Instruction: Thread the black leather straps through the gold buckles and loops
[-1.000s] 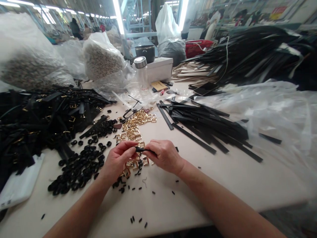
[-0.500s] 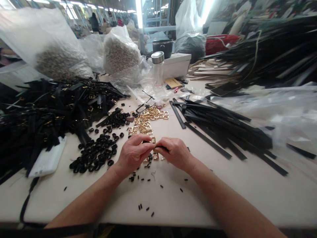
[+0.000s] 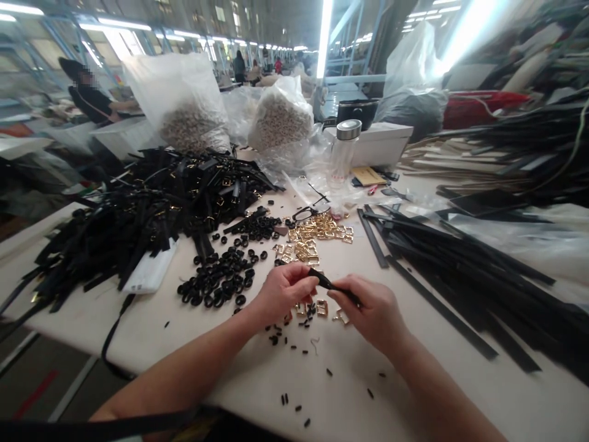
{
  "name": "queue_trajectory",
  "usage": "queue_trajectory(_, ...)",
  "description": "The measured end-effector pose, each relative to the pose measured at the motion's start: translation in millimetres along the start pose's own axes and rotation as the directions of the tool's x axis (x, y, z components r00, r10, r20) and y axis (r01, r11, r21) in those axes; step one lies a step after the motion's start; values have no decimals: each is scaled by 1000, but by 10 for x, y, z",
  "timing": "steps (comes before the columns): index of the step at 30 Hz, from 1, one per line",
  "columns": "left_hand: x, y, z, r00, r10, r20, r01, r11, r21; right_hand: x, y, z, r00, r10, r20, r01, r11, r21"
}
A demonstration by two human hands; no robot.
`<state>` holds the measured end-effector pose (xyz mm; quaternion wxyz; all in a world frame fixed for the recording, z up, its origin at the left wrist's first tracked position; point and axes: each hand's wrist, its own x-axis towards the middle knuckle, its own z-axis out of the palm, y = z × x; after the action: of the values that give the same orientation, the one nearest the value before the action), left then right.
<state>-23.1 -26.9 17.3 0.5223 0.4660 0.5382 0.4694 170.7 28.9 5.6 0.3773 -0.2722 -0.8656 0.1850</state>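
Note:
Between my two hands runs a short black strap, slightly tilted, over the middle of the table. My left hand pinches its left end between thumb and fingers. Fingers of my right hand are wrapped round the right end, which is partly hidden. Under and beyond the hands lie gold buckles, with a few loose buckles just below my fingers. A heap of black rings lies left of my left hand. Small black pieces are scattered nearer to me.
At the left is a pile of black straps with buckles, beside a white power bank with a cable. Long black strips lie at the right. A glass bottle, eyeglasses and filled plastic bags stand or lie behind.
The camera has turned left, so everything sits further right in view. My hands have moved a little apart, and more of the black strap shows between them.

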Motion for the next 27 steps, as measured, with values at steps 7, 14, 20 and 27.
queue_trajectory(7, 23, -8, 31, 997, -75, 11, 76, 993, -94, -32, -22, 101, 999, -31, -32, 30, 998, -51)
queue_trajectory(14, 34, -58, -16, 996, 26, 82, -29, 999, 37, -40, -13, 126, 997, -79, -10, 77, 990, -119)
queue_trajectory(20, -102, 253, -633, 996, 73, -49, -57, 958, 281, -24, 22, 107, 997, -74, 28, 77, 988, -136)
queue_trajectory(27, -685, 253, -1191, 982, 183, 37, -123, 486, 865, -13, 51, 129, 999, -42, 13, 43, 988, -148)
